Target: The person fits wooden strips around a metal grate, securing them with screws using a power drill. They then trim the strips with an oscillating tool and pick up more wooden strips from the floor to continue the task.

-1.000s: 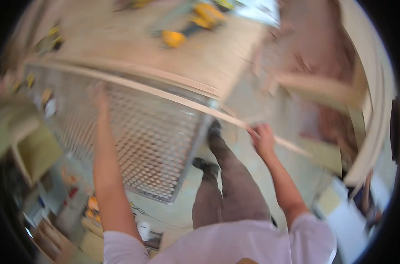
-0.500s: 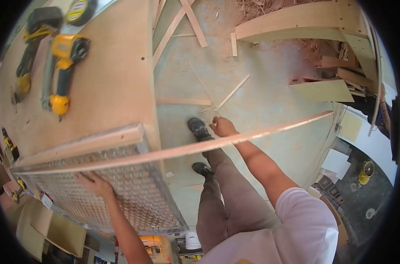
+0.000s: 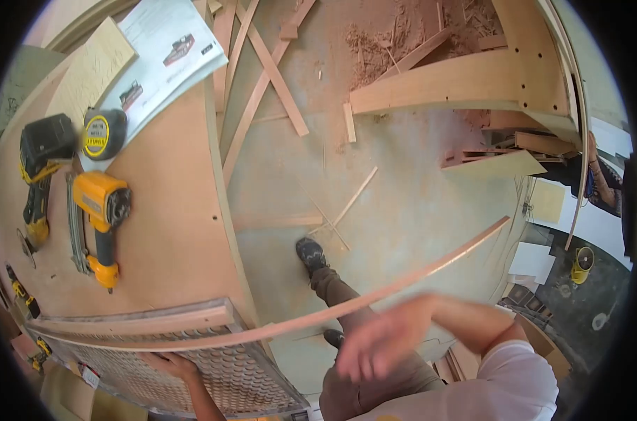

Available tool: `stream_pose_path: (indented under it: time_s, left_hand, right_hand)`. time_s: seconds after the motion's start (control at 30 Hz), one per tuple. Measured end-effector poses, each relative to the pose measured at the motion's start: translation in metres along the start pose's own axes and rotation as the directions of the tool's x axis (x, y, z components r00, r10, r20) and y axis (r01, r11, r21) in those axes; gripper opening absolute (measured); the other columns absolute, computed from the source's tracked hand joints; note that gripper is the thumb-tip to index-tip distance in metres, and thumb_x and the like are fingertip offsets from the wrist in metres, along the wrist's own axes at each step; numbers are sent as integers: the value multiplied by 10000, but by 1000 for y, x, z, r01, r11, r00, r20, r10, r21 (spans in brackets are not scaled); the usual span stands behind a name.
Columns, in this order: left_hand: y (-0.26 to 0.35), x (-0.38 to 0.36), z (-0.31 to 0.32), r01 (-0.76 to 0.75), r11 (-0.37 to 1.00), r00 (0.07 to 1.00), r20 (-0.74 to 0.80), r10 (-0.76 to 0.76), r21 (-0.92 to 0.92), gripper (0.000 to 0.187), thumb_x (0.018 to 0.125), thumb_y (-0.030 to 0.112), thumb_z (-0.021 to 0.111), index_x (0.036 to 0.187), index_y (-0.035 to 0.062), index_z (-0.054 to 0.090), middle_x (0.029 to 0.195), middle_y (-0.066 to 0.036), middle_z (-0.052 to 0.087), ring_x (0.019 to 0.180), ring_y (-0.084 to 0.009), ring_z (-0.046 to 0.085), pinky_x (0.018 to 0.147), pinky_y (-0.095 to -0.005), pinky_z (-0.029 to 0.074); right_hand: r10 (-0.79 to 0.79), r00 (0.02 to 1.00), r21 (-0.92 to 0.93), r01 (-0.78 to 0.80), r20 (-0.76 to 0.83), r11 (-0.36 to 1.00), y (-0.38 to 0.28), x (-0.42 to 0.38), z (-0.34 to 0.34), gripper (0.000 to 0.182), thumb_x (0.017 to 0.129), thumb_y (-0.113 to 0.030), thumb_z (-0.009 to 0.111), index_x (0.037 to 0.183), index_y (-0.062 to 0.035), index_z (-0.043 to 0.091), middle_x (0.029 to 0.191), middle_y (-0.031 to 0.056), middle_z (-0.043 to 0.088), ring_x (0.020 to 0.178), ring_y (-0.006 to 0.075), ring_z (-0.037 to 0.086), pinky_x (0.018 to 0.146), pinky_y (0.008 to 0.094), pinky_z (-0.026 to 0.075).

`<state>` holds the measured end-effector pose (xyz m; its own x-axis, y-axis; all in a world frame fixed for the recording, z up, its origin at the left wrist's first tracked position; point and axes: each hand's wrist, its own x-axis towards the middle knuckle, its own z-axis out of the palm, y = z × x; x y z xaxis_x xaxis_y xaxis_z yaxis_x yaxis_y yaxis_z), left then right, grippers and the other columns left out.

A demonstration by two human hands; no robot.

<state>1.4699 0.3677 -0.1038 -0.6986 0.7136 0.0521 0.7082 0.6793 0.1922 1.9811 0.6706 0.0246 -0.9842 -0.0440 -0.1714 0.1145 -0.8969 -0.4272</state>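
Observation:
A long, thin wooden strip (image 3: 374,295) runs across the perforated metal panel (image 3: 241,368) and sticks out over the floor to the right, slightly bowed. My left hand (image 3: 171,365) lies flat on the panel, its fingers stretched along the strip's near edge; whether they grip it is partly hidden. Over my thigh, my right hand (image 3: 385,340) is smeared by motion, with fingers apart and nothing seen in them. A wooden batten (image 3: 143,321) lies along the panel's far side. Thin wood offcuts (image 3: 357,195) lie crossed on the floor near my shoe (image 3: 310,256).
The workbench (image 3: 167,210) bears a yellow nailer (image 3: 101,200), a cordless cutting tool (image 3: 38,189), a tape measure (image 3: 104,133) and printed sheets (image 3: 167,52). Boards (image 3: 280,91) and sawdust cover the far floor. A curved wooden frame (image 3: 437,81) stands at right, near another person's arm (image 3: 602,182).
My right hand has come back from over the floor towards my body. The thin stick that was by its fingers now lies on the floor. The view has tilted up.

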Motion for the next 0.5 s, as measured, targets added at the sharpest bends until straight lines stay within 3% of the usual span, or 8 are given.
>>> stream_pose_path:
  time_s: [0.1, 0.17, 0.2, 0.23, 0.3, 0.37, 0.47, 0.5]
  left_hand:
    - [-10, -4, 11, 23, 1000, 1000, -3, -23, -3, 805, 1078, 538, 385, 1593, -53, 203, 1658, -306, 148, 1538, -463, 143, 1255, -524, 109]
    - [8, -2, 4, 130, 983, 991, 51, -124, -132, 827, 1072, 539, 407, 1600, -52, 170, 1662, -287, 155, 1544, -425, 147, 1257, -497, 122]
    - [9, -6, 5, 192, 964, 980, 82, -179, -184, 839, 1070, 540, 418, 1603, -51, 153, 1664, -278, 159, 1548, -406, 149, 1258, -483, 128]
    - [-12, -14, 8, 270, 917, 962, 121, -245, -294, 847, 1068, 510, 457, 1607, -52, 123, 1661, -255, 187, 1541, -350, 186, 1258, -446, 140]
    - [-13, -20, 8, 278, 909, 960, 116, -254, -312, 843, 1067, 508, 459, 1605, -52, 130, 1660, -254, 191, 1539, -350, 190, 1257, -446, 144]
    - [-3, -26, 6, 251, 926, 967, 107, -229, -284, 839, 1066, 506, 462, 1603, -51, 138, 1659, -252, 195, 1538, -349, 194, 1256, -447, 147]
    - [9, -23, 16, 202, 939, 979, 94, -183, -280, 833, 1065, 503, 466, 1601, -51, 149, 1657, -250, 201, 1535, -348, 201, 1254, -448, 152]
    - [10, -22, 17, 190, 940, 981, 92, -171, -283, 831, 1065, 502, 467, 1600, -51, 153, 1657, -249, 203, 1534, -348, 203, 1253, -448, 154]
  right_hand:
    - [-164, 744, -324, -75, -648, 943, -61, 20, -151, 445, 1039, -421, 591, 1281, -49, 625, 1151, 71, 687, 1038, 164, 657, 912, 333, 529]
    - [-244, 474, -465, -434, -846, 771, -41, 38, -306, 352, 1009, -369, 629, 1120, -44, 708, 933, 71, 716, 973, 142, 657, 861, 296, 524]
    - [-266, 394, -465, -599, -880, 652, -26, 45, -372, 365, 1010, -412, 625, 1063, -59, 697, 892, 32, 689, 833, 111, 621, 759, 297, 513]
    - [-210, 347, -396, -651, -914, 648, -5, 47, -443, 417, 967, -455, 661, 1070, -55, 710, 919, 80, 720, 871, 175, 650, 788, 338, 525]
    - [-240, 212, -310, -799, -947, 515, 29, 51, -550, 529, 912, -490, 715, 1176, -32, 680, 1087, 174, 726, 1023, 279, 675, 899, 400, 526]
    - [-346, -85, -74, -904, -934, 421, 53, 65, -613, 771, 874, -531, 719, 1424, -26, 526, 1371, 264, 601, 1238, 413, 595, 1052, 451, 471]
    - [-346, -127, -179, -666, -930, 724, 67, 104, -637, 878, 866, -518, 727, 1506, -30, 376, 1454, 306, 500, 1305, 434, 535, 1107, 474, 429]
    - [-366, -157, -171, -676, -917, 717, 66, 115, -641, 859, 870, -502, 727, 1500, -34, 378, 1440, 306, 504, 1298, 426, 538, 1099, 491, 427]
